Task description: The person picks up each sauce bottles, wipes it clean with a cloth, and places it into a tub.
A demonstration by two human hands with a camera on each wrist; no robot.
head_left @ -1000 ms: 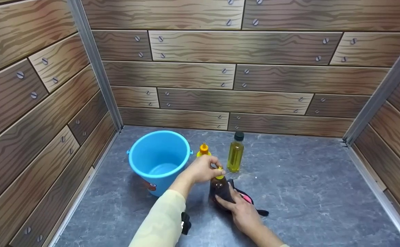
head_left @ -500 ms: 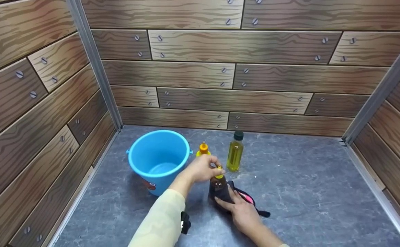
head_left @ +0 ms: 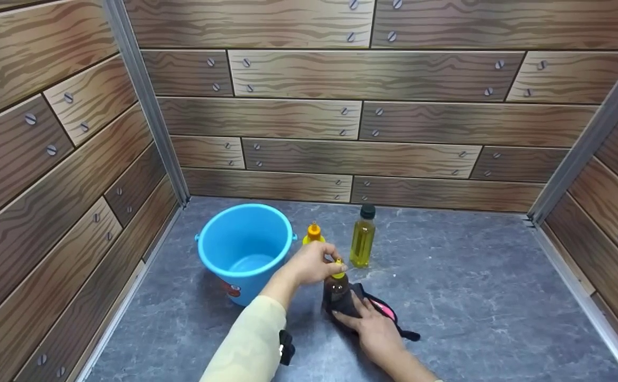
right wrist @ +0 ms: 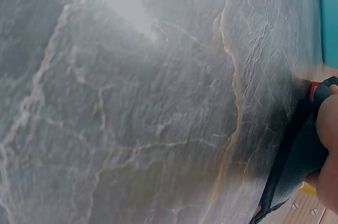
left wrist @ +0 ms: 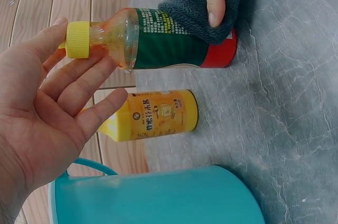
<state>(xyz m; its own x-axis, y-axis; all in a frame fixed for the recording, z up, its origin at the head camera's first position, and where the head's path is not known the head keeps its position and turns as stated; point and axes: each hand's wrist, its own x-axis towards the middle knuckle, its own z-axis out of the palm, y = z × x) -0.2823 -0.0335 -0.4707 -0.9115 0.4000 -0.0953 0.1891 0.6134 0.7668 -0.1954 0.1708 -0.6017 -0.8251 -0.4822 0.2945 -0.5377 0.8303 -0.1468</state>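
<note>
A brown bottle point(head_left: 336, 286) with a yellow cap point(left wrist: 78, 39) and a green label stands on the grey floor. My left hand point(head_left: 313, 262) pinches its cap and neck between thumb and fingers. My right hand point(head_left: 371, 328) wraps a dark grey cloth point(left wrist: 210, 11) round the bottle's lower body, with the fingers curled over it. Part of the cloth point(head_left: 388, 313), with a pink patch, trails on the floor behind the hand. In the right wrist view only the cloth's edge point(right wrist: 296, 171) and a bit of the hand show.
A blue bucket point(head_left: 245, 248) stands just left of the bottle. A small yellow bottle point(head_left: 313, 234) with an orange cap and a taller bottle of yellow liquid point(head_left: 363, 239) stand behind. Wood-print walls close three sides. The grey floor point(head_left: 478, 297) stretches to the right.
Both hands keep their hold on the bottle and the cloth. The view has shifted very slightly; nothing else has moved.
</note>
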